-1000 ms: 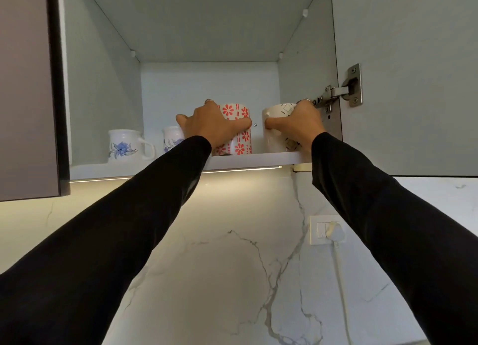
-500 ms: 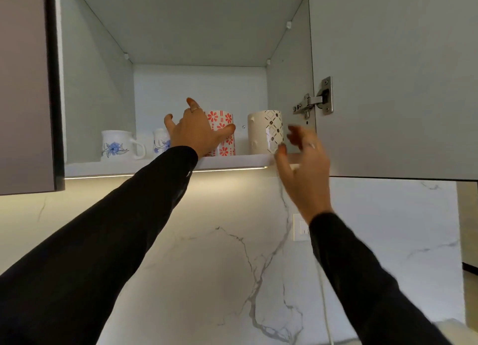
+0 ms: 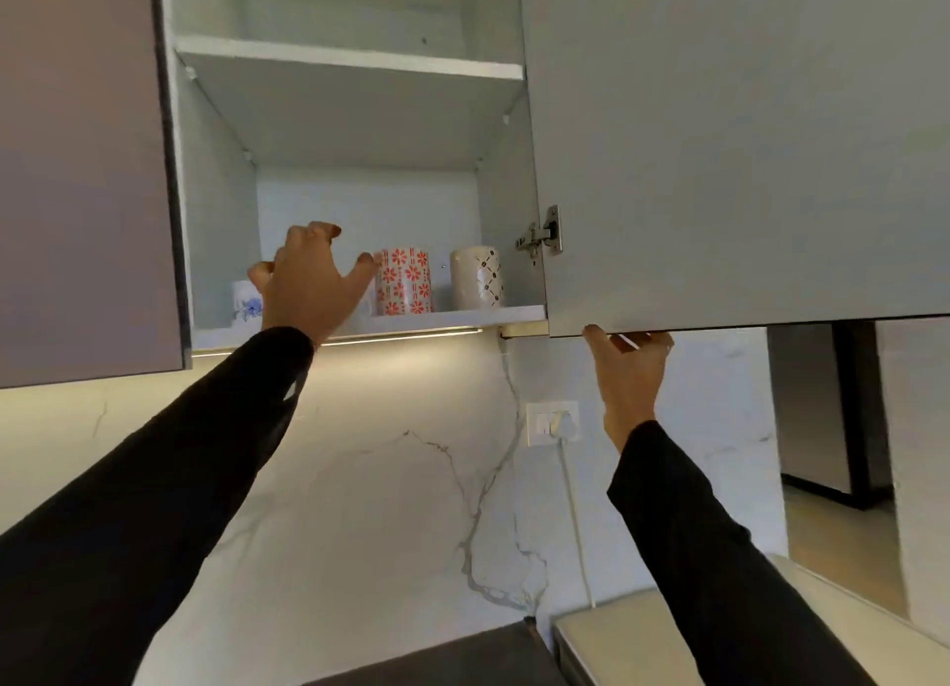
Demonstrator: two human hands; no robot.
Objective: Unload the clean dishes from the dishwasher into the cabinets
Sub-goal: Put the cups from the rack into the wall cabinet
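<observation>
We are looking up into an open wall cabinet [image 3: 329, 119], both arms in black sleeves raised toward it. On the bottom shelf [image 3: 452, 319] stand three mugs that we can make out. A mug with red flowers [image 3: 404, 280] sits near the middle. A cream mug with a dark diamond pattern [image 3: 477, 277] stands to its right, a gap between them. A white mug with a blue flower [image 3: 245, 305] stands at the far left, mostly hidden.

Our left hand [image 3: 308, 281] hovers in front of the shelf with fingers spread and loose, holding nothing. Its thumb tip reaches toward the upper left edge of the red-flowered mug; we cannot tell whether it touches. The blue-flowered mug lies behind the little-finger side of this hand.

Our right hand [image 3: 628, 371] is below the open cabinet door [image 3: 730, 145], fingers curled up over the door's bottom edge, thumb pressed against it near the hinge [image 3: 542, 234]. The cream mug is well to the left of these fingers, untouched.
</observation>
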